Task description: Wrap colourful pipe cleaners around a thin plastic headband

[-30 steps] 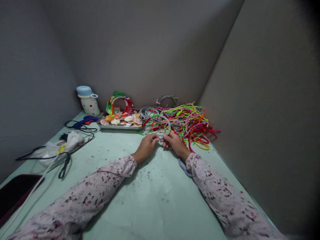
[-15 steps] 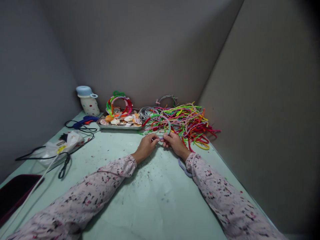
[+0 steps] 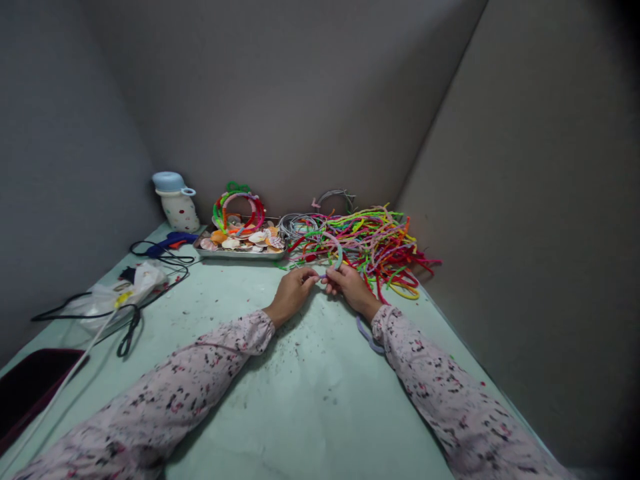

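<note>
Presently, in the head view, left hand (image 3: 295, 291) and right hand (image 3: 351, 288) each show a narrow grip, pinching the purple strand (image 3: 323, 276) between them over the surface (image 3: 320, 400), nearer than the heap (image 3: 375, 233). A multicoloured arc (image 3: 340, 255) rises at the right hand; the tray (image 3: 240, 255) of shells (image 3: 231, 245) sits beyond, left of the heap.

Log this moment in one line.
left grip: on purple strand | right grip: on curved multicolour band | beyond: shell tray, colourful strand pile
</note>
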Motion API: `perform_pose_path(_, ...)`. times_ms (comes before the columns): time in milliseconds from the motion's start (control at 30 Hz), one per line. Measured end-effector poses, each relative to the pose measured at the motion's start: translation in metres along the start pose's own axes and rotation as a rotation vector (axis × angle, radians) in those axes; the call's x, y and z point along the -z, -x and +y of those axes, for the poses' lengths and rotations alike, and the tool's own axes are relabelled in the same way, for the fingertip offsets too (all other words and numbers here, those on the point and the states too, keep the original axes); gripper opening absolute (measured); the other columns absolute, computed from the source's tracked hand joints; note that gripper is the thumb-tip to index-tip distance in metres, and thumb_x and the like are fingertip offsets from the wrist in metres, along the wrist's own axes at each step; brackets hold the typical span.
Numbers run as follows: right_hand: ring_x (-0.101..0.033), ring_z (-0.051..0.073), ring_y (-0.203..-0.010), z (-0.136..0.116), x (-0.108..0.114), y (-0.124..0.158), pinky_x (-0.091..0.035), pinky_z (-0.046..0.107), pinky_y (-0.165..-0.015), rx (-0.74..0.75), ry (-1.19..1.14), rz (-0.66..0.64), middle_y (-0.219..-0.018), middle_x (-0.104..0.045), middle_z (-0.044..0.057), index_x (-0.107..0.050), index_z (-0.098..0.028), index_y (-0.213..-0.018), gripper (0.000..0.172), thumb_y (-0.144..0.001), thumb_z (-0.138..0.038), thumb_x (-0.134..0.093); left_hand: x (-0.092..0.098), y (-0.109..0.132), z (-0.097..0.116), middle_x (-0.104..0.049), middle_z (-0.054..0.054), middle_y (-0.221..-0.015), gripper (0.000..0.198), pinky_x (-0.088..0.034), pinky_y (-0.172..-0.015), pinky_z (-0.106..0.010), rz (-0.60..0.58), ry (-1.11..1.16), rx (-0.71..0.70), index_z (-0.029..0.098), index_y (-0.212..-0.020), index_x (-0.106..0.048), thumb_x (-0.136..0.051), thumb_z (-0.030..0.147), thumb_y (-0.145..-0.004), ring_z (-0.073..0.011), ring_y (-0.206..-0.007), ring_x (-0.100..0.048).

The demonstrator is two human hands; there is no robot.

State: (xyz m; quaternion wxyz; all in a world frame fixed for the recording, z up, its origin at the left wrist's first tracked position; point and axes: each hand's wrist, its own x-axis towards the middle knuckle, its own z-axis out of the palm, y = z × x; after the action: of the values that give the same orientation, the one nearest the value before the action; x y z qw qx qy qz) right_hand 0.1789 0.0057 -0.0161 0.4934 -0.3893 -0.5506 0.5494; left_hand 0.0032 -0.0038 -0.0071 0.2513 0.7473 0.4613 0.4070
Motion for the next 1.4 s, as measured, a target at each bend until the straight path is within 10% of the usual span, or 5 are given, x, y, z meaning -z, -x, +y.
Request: perform_pose_path(1400,-0.057,0.009,-0.051,-0.0072,-0.0041,0.0043,-0.041,0.020,-0.044,0.016,0.032,-0.013,-0.070,-0.065,-0.002,-0.050,-0.018,-0.085,0.033,-0.076,-0.046,-0.065,0.0042,0.0003,0.0013,-0.057,-0.001,-0.075,0.016,-0.039,-0.067,-0.024,0.060,-0.141,-0.021,0.021,-0.087,-0.071,-0.059,0.030,-0.084,-0.0134,-0.070,-0.051)
